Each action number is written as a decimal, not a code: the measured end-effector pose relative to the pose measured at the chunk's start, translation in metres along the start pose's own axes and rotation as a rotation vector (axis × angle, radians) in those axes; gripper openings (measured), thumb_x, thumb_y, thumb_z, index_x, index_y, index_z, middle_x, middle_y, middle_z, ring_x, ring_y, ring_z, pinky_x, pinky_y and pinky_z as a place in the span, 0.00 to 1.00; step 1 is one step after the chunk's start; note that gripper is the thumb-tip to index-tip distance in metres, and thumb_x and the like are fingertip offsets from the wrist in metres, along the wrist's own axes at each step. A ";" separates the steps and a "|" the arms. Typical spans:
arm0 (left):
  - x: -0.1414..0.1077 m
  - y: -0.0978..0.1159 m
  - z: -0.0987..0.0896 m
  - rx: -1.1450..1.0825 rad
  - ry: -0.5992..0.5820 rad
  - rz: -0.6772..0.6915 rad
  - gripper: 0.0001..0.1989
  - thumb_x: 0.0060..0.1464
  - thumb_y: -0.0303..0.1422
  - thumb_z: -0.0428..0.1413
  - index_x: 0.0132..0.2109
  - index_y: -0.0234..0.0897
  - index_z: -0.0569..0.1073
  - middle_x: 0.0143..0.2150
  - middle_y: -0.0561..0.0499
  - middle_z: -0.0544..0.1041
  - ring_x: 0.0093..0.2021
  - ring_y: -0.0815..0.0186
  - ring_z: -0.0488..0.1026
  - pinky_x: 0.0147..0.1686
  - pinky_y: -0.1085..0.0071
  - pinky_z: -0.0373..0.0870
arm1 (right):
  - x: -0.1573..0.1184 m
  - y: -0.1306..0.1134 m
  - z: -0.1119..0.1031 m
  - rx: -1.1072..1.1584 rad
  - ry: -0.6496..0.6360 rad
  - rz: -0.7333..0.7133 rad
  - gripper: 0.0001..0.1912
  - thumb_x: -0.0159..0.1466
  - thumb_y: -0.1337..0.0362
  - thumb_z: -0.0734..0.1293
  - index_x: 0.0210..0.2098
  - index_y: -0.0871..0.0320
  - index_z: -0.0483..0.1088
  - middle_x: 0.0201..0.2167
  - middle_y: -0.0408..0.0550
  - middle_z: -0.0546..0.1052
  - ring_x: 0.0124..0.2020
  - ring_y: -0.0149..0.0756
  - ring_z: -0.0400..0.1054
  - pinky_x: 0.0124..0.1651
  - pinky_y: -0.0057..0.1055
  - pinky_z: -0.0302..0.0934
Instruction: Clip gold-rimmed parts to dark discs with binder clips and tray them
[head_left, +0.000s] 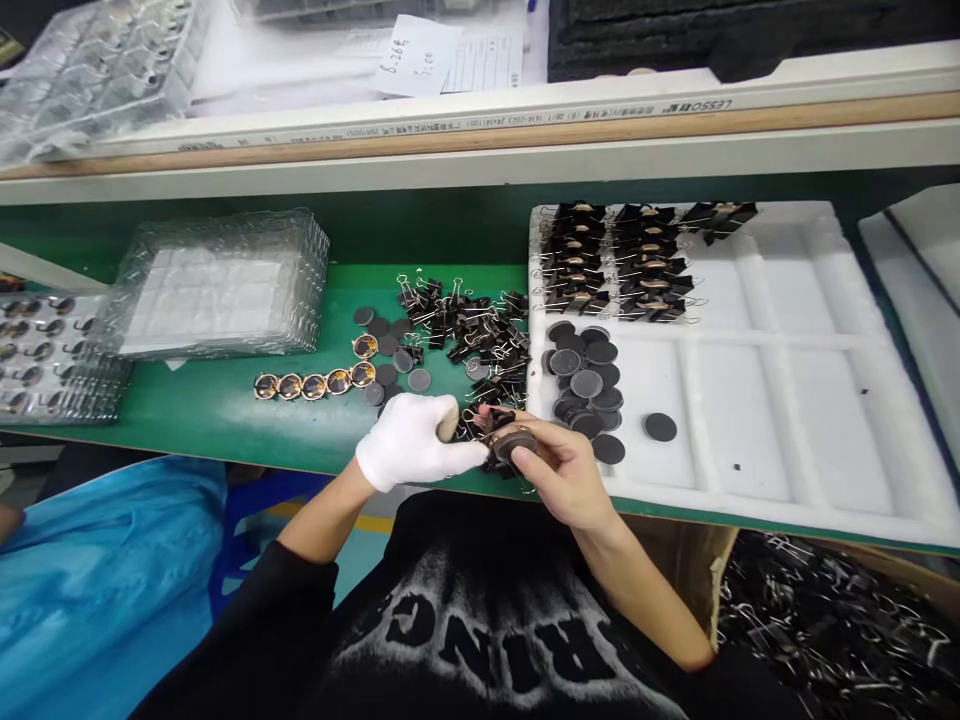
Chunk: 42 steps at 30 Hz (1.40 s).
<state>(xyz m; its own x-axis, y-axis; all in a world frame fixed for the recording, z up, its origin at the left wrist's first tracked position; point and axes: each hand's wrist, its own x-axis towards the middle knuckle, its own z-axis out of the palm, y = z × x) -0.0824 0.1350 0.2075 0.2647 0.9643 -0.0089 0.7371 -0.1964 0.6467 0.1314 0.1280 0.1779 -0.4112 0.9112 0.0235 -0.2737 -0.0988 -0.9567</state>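
The fingers of the bare right hand pinch a small round dark disc clamped with a black binder clip, held just above the near edge of the green counter. The left hand, in a white cloth glove, closes its own fingers on the other side of the same piece, so both hands meet over it.

Just beyond the hands lies a loose heap of black binder clips with wire handles, and beside it scattered flat grey discs. A short row of gold-rimmed round lenses lies to the left of these.

To the right sits a white foam tray with long compartments; its near-left compartment holds a pile of dark round discs, and the far-left ones hold rows of clipped pieces.

Farther left a stack of clear plastic blister trays rests on the counter. A raised shelf runs along the back, carrying white paper slips.
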 end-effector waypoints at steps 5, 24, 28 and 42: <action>0.002 -0.004 0.003 -0.143 -0.047 0.158 0.25 0.49 0.45 0.60 0.21 0.39 0.53 0.18 0.62 0.51 0.21 0.75 0.48 0.23 0.72 0.47 | -0.002 -0.007 -0.008 -0.069 -0.094 -0.023 0.08 0.68 0.62 0.70 0.45 0.51 0.82 0.52 0.51 0.82 0.56 0.46 0.76 0.59 0.39 0.71; 0.005 0.003 -0.006 -0.211 -0.196 0.090 0.21 0.57 0.36 0.56 0.20 0.36 0.59 0.17 0.60 0.54 0.20 0.76 0.51 0.20 0.77 0.49 | -0.006 -0.022 -0.032 -0.256 -0.129 0.091 0.08 0.70 0.58 0.67 0.44 0.55 0.75 0.52 0.54 0.79 0.43 0.39 0.77 0.42 0.33 0.71; 0.004 0.007 -0.021 -0.186 -0.425 0.133 0.21 0.59 0.37 0.57 0.22 0.36 0.60 0.18 0.61 0.55 0.21 0.76 0.51 0.21 0.76 0.49 | 0.002 -0.038 -0.044 -0.470 -0.301 0.150 0.06 0.64 0.61 0.72 0.38 0.56 0.76 0.34 0.44 0.81 0.35 0.34 0.74 0.40 0.29 0.66; 0.012 0.017 -0.021 -0.166 -0.629 0.212 0.23 0.63 0.42 0.55 0.23 0.36 0.61 0.19 0.59 0.60 0.21 0.76 0.52 0.22 0.74 0.48 | 0.013 -0.056 -0.049 -0.673 -0.577 0.168 0.03 0.62 0.64 0.72 0.32 0.57 0.77 0.25 0.38 0.77 0.25 0.28 0.65 0.32 0.27 0.55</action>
<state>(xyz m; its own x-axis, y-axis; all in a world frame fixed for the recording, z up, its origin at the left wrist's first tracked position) -0.0799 0.1466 0.2349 0.7408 0.6115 -0.2781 0.5374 -0.2910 0.7916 0.1840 0.1651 0.2171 -0.8221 0.5453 -0.1636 0.3215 0.2075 -0.9239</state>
